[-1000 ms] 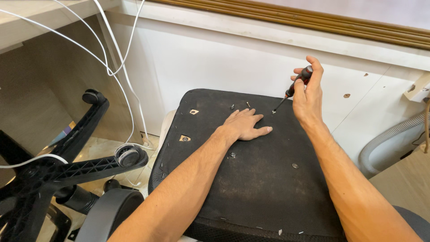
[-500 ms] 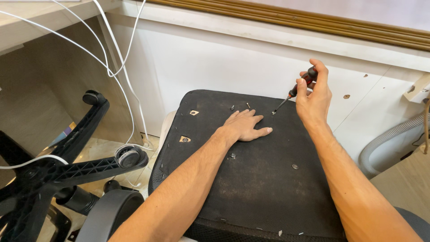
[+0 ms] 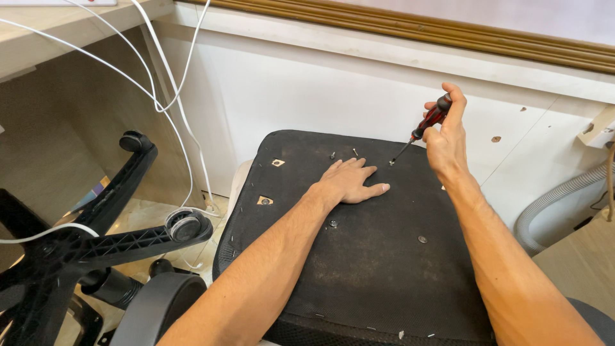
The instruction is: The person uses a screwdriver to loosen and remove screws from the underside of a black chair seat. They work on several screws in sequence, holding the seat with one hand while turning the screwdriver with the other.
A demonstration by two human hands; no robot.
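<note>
The left hand lies flat, fingers spread, steadying the upturned black seat base near its far edge; the right hand pinches a red-handled screwdriver, tip on a screw there.

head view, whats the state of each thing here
seat: upside down, black underside up
screwdriver: tilted, tip on a screw near the seat's far edge
right hand: gripping the screwdriver handle
left hand: flat on the seat, fingers spread
loose screws: lying on the seat beyond the left hand
chair base: detached, on its side on the floor
</note>
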